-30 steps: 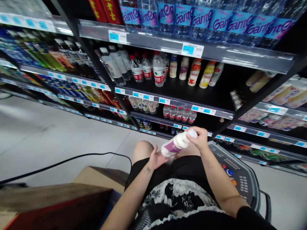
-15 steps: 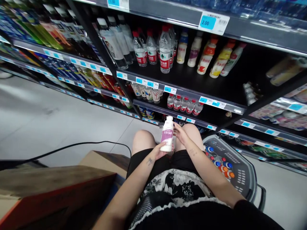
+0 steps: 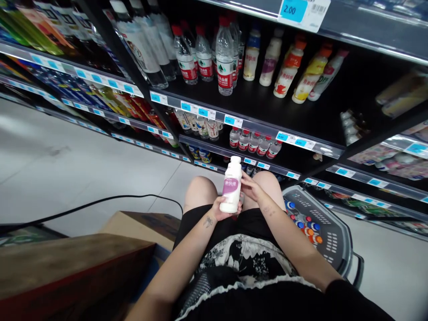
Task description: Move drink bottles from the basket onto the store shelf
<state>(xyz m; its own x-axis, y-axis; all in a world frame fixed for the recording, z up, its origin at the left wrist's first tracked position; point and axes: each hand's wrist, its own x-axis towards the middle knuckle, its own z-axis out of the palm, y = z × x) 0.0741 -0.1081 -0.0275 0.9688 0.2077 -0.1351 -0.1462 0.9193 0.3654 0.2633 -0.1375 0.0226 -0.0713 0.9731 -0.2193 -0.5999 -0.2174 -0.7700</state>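
Observation:
A white drink bottle (image 3: 231,189) with a purple label and white cap stands upright, tipped slightly, above my lap. My left hand (image 3: 223,211) is closed around its base, the thumb in front. Against the bottle's right side rests my right hand (image 3: 251,186), its bent fingers partly hidden behind the bottle. Facing me, the shelf (image 3: 261,100) carries water bottles with red caps (image 3: 224,58) and several milk drink bottles, one of them with a similar purple label (image 3: 269,60).
To my right a grey basket (image 3: 329,214) holds several bottles with blue, orange and red caps (image 3: 309,232). An open cardboard box (image 3: 80,254) stands at my left. A black cable (image 3: 110,199) runs across the floor. A lower shelf holds small water bottles (image 3: 254,142).
My view has shifted closer to the shelves. The bottle has turned slightly in my hands, so its label faces me a little differently. Both hands stay at the bottle.

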